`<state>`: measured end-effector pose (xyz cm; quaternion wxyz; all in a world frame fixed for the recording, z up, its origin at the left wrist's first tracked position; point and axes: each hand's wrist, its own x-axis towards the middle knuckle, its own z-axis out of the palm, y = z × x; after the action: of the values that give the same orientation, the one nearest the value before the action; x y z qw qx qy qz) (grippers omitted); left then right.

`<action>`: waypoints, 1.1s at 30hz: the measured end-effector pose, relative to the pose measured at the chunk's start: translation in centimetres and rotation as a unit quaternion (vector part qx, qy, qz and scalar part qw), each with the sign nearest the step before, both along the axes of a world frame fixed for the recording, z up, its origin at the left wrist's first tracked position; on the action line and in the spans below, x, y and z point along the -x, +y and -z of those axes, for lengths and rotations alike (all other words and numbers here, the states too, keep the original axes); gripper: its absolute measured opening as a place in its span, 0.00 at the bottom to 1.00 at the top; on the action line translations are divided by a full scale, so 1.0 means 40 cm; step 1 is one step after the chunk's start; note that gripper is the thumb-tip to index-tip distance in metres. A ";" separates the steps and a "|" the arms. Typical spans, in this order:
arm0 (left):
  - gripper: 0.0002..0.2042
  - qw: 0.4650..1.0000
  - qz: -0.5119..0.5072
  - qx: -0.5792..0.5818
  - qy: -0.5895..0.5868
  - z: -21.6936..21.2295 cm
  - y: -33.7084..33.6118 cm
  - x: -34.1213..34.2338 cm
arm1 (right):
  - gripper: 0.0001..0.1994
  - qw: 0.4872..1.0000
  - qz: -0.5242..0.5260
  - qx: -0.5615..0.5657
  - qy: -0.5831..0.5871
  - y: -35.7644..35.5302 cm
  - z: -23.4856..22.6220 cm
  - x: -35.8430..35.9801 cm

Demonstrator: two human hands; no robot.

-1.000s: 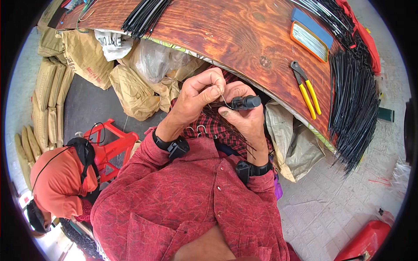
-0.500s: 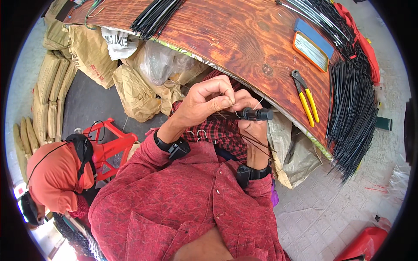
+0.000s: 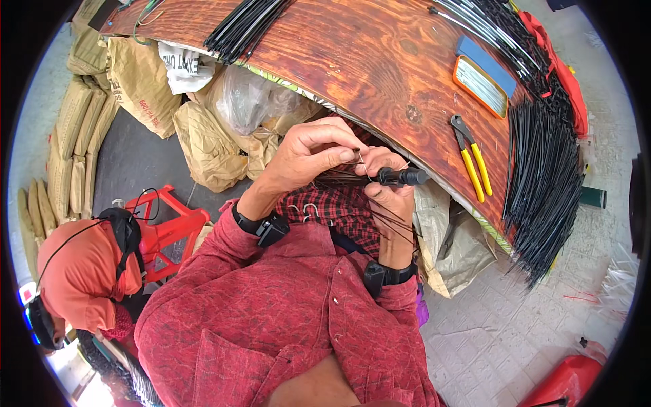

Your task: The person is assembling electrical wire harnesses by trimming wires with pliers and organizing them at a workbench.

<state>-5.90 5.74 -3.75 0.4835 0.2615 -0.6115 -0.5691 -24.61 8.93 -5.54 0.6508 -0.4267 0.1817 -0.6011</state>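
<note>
In front of my lap both hands work close together. My left hand (image 3: 305,154) is closed, thumb and forefinger pinching one end of a thin pale wire or thread (image 3: 363,165). My right hand (image 3: 390,193) is wrapped round a dark bundle of thin rods, and a black cylindrical piece (image 3: 403,177) sticks out to the right of its fingers. Several thin dark strands (image 3: 397,224) trail below it past my right wrist. The fine strand runs down from the left fingertips to the black piece. How it is fastened there is too small to tell.
On the wooden table (image 3: 352,54) lie yellow-handled cutters (image 3: 472,157), an orange-rimmed box (image 3: 481,85) of thin pale pieces, and bundles of black rods (image 3: 542,183) (image 3: 247,27). Brown paper sacks (image 3: 207,146) stand beneath. A person in an orange head covering (image 3: 85,271) sits at left near a red stool (image 3: 169,234).
My left fingertips have drawn slightly away from the right hand, and the pale strand between them now shows. The black piece has shifted a little.
</note>
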 end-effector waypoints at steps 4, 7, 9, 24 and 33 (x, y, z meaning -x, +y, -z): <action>0.07 0.999 -0.036 0.018 -0.031 -0.004 0.004 -0.004 | 0.15 1.000 0.008 0.004 0.009 0.006 -0.016 -0.011; 0.08 0.998 -0.054 0.002 -0.011 0.002 0.014 0.004 | 0.15 1.000 0.010 -0.001 0.010 0.012 -0.023 -0.017; 0.08 0.998 -0.064 0.009 -0.006 0.005 0.014 0.009 | 0.15 1.000 0.014 0.001 0.010 0.013 -0.025 -0.017; 0.10 0.995 -0.096 0.017 -0.028 0.003 0.027 0.021 | 0.14 0.999 0.030 -0.014 0.004 0.016 -0.016 -0.013; 0.10 0.993 -0.103 0.039 -0.051 0.002 0.024 0.019 | 0.14 0.999 0.021 -0.030 -0.013 0.017 -0.018 -0.012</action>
<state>-6.65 6.70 -3.83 0.5175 0.3332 -0.6269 -0.4776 -24.14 9.62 -4.81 0.6528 -0.3954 0.2002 -0.6144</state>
